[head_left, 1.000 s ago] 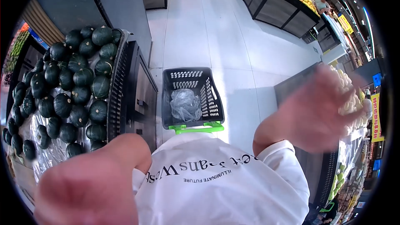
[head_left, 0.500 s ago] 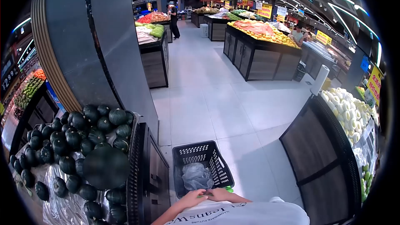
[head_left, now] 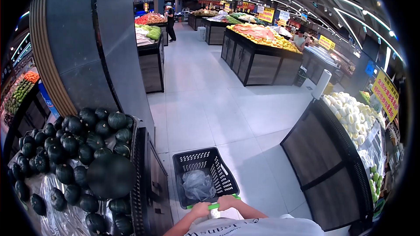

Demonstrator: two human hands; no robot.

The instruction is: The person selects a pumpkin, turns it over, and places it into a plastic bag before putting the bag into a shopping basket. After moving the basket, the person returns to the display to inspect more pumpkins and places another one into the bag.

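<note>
A black plastic shopping basket (head_left: 225, 177) with perforated walls stands on the floor just in front of me. Inside it lies a crumpled clear plastic bag (head_left: 197, 184). Along the basket's near side runs a green handle (head_left: 214, 206). My left hand (head_left: 200, 209) is closed round the handle's left part. My right hand (head_left: 227, 202) grips it farther right, with a short stretch of green showing between them. The undersides of both hands are hidden.
Dark green squashes (head_left: 65, 148) fill a stand close on the left, beside a grey pillar (head_left: 118, 39). A stand of white vegetables (head_left: 350, 113) is on the right. Ahead, a tiled aisle (head_left: 192, 105) runs past a fruit stand (head_left: 262, 70) towards a person (head_left: 170, 22) in dark clothes.
My hands were close together at the basket's near edge; now they are apart, gripping the green handle. The view has turned slightly, shifting the stands leftward.
</note>
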